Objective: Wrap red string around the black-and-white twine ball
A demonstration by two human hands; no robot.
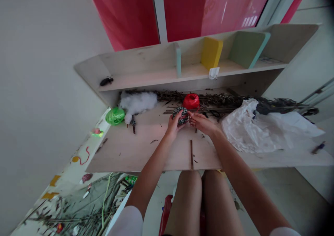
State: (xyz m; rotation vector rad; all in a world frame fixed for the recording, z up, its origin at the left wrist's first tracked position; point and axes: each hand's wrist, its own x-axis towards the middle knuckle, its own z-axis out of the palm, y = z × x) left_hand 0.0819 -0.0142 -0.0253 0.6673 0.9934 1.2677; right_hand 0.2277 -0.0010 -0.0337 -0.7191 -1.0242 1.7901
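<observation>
Near the middle of the desk, my left hand (pixel 173 124) is wrapped round the left side of a dark ball of black-and-white twine (pixel 180 113) with a reddish band across it. My right hand (pixel 199 121) is at the ball's right side, its thumb and fingertips pinched together; what lies between them is too small to make out. A red roll of plastic string (pixel 191 101) sits just behind the ball. A short brown stick (pixel 191 154) lies on the desk in front of my hands.
Dry twigs (pixel 221 99) run along the desk's back under a shelf (pixel 146 79). White stuffing (pixel 139 102) and a green string roll (pixel 115 116) lie left; a crumpled white plastic bag (pixel 242 131) lies right. More branches (pixel 78 208) are on the floor at lower left.
</observation>
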